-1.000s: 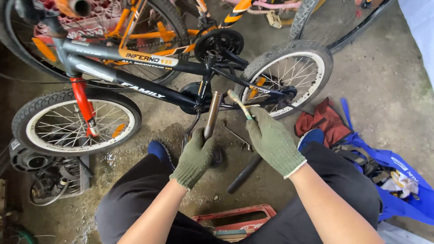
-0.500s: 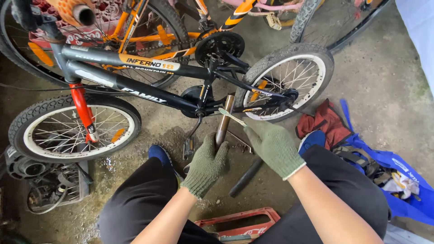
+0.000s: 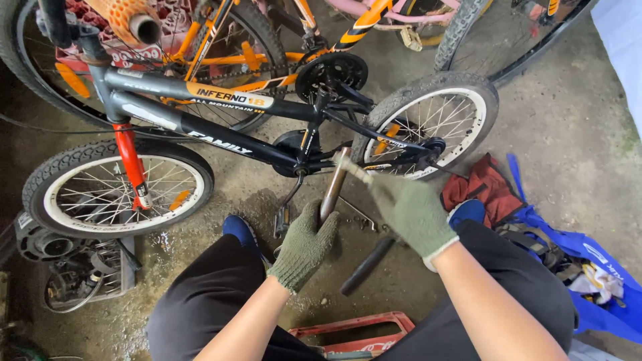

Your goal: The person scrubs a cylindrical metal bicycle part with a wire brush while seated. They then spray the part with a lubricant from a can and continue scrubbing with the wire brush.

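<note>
My left hand (image 3: 304, 246), in a green knit glove, grips a brownish metal tube (image 3: 334, 186) that stands nearly upright over the wet concrete. My right hand (image 3: 413, 212), gloved the same, holds a thin pale tool (image 3: 354, 172) whose tip meets the top of the tube; the tool is blurred. Just beyond both hands a small black bicycle (image 3: 227, 142) with a red fork lies on its side, its pedal and crank (image 3: 286, 210) close to my left hand. A dark rod (image 3: 366, 266) rests on the floor between my knees.
An orange bicycle (image 3: 227, 63) and other wheels stand behind the black one. A red cloth (image 3: 483, 186) and a blue bag (image 3: 588, 267) with straps lie at the right. A crate of metal parts (image 3: 73, 274) sits at the left, a red crate (image 3: 354, 334) under me.
Both hands and the tube have drifted slightly right and lower in view. My right hand has swung the thin tool toward the tube's top and is now blurred with motion.
</note>
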